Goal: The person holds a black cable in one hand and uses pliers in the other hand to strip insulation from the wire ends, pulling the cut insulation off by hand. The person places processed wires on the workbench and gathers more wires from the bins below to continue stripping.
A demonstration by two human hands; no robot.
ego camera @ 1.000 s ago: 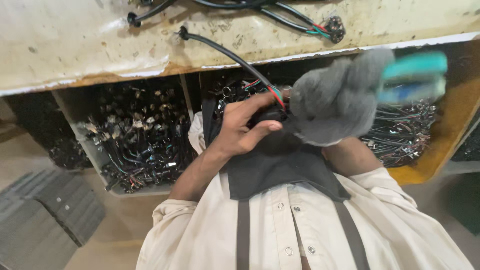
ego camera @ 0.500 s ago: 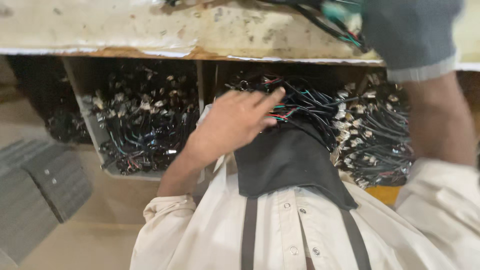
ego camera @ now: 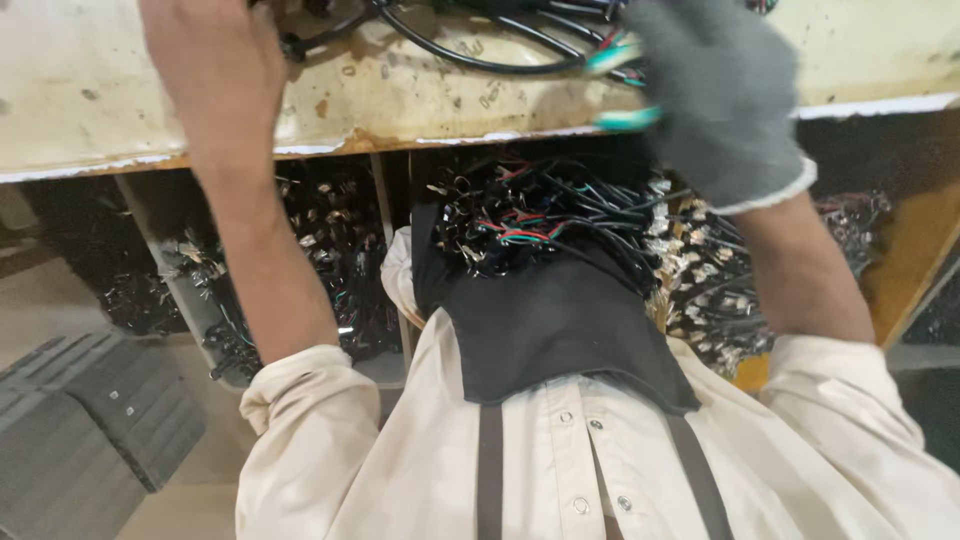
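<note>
I am reaching the bare left hand (ego camera: 215,70) up onto the worn bench top (ego camera: 120,110); its grip I cannot tell. The gloved right hand (ego camera: 715,95) is closing on the black wire harness (ego camera: 470,45) lying there. Many terminal-tipped wires (ego camera: 540,215) are hanging below, unsorted.

The left hand (ego camera: 215,75) has left the wire bundle (ego camera: 540,225) at the chest and risen onto the worn bench top (ego camera: 120,100), near a black cable (ego camera: 450,45). The gloved right hand (ego camera: 715,95) has dropped from the upper right edge to the bench's front edge, with blurred teal pieces (ego camera: 625,85) at its fingers. The bundle now lies uncovered on the dark apron (ego camera: 550,320).
</note>
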